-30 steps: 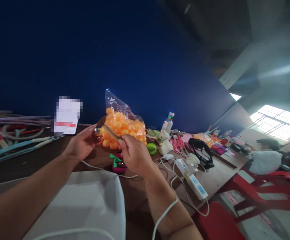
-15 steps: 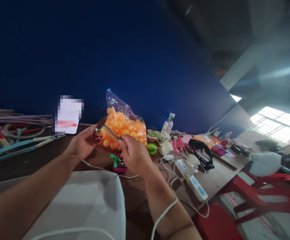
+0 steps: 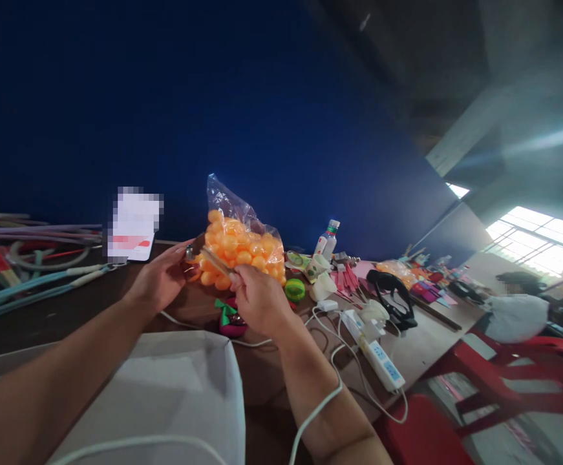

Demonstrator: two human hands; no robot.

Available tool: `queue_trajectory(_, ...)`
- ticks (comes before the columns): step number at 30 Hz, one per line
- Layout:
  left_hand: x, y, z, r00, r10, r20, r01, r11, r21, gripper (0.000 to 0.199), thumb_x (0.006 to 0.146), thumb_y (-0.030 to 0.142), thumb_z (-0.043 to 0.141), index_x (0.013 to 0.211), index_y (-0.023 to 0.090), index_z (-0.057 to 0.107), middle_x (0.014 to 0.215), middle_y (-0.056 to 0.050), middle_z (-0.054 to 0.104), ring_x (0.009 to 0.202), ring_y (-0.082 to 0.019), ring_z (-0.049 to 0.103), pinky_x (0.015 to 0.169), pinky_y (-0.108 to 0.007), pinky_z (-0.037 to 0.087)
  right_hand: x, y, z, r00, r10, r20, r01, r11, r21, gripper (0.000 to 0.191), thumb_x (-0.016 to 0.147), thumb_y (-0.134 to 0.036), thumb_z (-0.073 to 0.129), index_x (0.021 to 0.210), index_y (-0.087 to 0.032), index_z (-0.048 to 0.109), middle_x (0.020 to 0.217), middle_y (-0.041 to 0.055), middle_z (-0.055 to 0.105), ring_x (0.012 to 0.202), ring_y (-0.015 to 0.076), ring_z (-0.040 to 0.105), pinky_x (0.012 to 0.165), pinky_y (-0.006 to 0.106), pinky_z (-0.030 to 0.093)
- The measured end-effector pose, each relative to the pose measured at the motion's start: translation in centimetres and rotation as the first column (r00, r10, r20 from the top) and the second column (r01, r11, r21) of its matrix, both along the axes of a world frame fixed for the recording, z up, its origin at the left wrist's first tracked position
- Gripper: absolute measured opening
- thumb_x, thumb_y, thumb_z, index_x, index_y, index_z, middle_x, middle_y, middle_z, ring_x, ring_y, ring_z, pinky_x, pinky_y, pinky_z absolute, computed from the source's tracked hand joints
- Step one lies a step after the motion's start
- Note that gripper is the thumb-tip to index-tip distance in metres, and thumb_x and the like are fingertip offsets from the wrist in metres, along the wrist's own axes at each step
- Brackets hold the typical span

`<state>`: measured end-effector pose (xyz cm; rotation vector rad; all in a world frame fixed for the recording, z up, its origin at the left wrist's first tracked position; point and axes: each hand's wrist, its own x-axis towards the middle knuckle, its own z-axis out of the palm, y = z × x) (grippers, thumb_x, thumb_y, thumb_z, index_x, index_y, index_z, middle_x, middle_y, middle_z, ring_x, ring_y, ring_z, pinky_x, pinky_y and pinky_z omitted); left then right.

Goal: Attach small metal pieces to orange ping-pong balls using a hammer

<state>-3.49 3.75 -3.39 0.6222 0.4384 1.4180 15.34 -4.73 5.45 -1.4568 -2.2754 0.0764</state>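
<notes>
My left hand [image 3: 161,278] is closed, its fingertips at a small shiny, metallic-looking piece [image 3: 189,252] with a bit of orange hanging below it. The piece is too small to name. My right hand [image 3: 262,298] is wrapped round a flat brown stick [image 3: 217,261], whose far end points toward the left hand. Just behind both hands stands a clear plastic bag of orange balls [image 3: 247,245]. Under the right hand lies a dark pink item with a green bow [image 3: 231,321], partly covered. A green striped ball [image 3: 295,290] rests to the right of the bag.
A lit phone [image 3: 133,226] leans at the left beside light-blue cords [image 3: 39,284]. White fabric or bag [image 3: 184,381] lies in front. To the right are a power strip [image 3: 382,365] with white cables, a bottle [image 3: 327,239], a black strap [image 3: 392,297] and red chairs [image 3: 499,368].
The stick's far end has dipped slightly in my right hand. My left hand and the things on the table look almost the same.
</notes>
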Motion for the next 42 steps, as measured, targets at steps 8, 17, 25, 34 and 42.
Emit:
queue_trajectory(8, 0.1, -0.1, 0.0, 1.000, -0.004, -0.029, 0.003, 0.999, -0.041, 0.026, 0.078, 0.020, 0.063, 0.102, 0.012, 0.071, 0.086, -0.007, 0.069, 0.069, -0.013, 0.060, 0.058, -0.022, 0.048, -0.2, 0.0, -0.2, 1.000, 0.003, 0.028, -0.002, 1.000, -0.024, 0.021, 0.096, -0.026, 0.038, 0.098, -0.017, 0.056, 0.085, 0.0052, 0.066, 0.075, 0.0158, 0.058, 0.066, 0.026, 0.037)
queue_trajectory(17, -0.2, 0.3, -0.4, 0.999, 0.049, -0.008, -0.050, 0.994, -0.100, 0.023, 0.081, 0.018, 0.059, 0.099, 0.012, 0.072, 0.085, -0.007, 0.069, 0.061, -0.011, 0.058, 0.053, -0.023, 0.048, -0.5, -2.2, 1.8, 0.883, 0.450, 0.131, -0.394, 0.864, -0.314, 0.018, 0.092, -0.028, 0.049, 0.101, -0.020, 0.063, 0.099, 0.0031, 0.068, 0.087, 0.0139, 0.061, 0.067, 0.023, 0.039)
queue_trajectory(25, 0.0, 0.1, -0.2, 0.998, 0.051, -0.025, -0.053, 0.994, -0.098, 0.021, 0.079, 0.019, 0.062, 0.097, 0.013, 0.073, 0.084, -0.007, 0.068, 0.064, -0.012, 0.059, 0.051, -0.022, 0.047, -2.6, -3.8, -0.8, 0.658, 0.688, 0.306, -0.460, 0.689, -0.560, 0.022, 0.085, -0.033, 0.058, 0.102, -0.022, 0.066, 0.092, 0.0029, 0.071, 0.074, 0.0153, 0.062, 0.051, 0.024, 0.036)
queue_trajectory(34, 0.1, 0.0, -0.3, 0.997, 0.039, -0.059, -0.042, 0.998, -0.051, 0.022, 0.080, 0.018, 0.061, 0.097, 0.011, 0.073, 0.087, -0.009, 0.069, 0.067, -0.013, 0.059, 0.053, -0.022, 0.048, -0.6, -1.7, 0.8, 0.870, 0.343, 0.354, -0.249, 0.926, -0.283, 0.027, 0.092, -0.029, 0.045, 0.097, -0.022, 0.071, 0.096, 0.0036, 0.073, 0.088, 0.0169, 0.065, 0.067, 0.026, 0.040)
queue_trajectory(42, 0.2, -0.3, -0.2, 0.997, 0.006, -0.080, -0.010, 0.999, -0.052, 0.023, 0.080, 0.020, 0.062, 0.098, 0.012, 0.073, 0.080, -0.008, 0.069, 0.062, -0.012, 0.058, 0.051, -0.021, 0.047, 0.4, 1.2, -0.9, 0.872, 0.070, 0.484, 0.027, 0.981, -0.191, 0.023, 0.081, -0.021, 0.051, 0.079, -0.022, 0.074, 0.081, 0.0056, 0.074, 0.079, 0.0219, 0.067, 0.061, 0.028, 0.040)
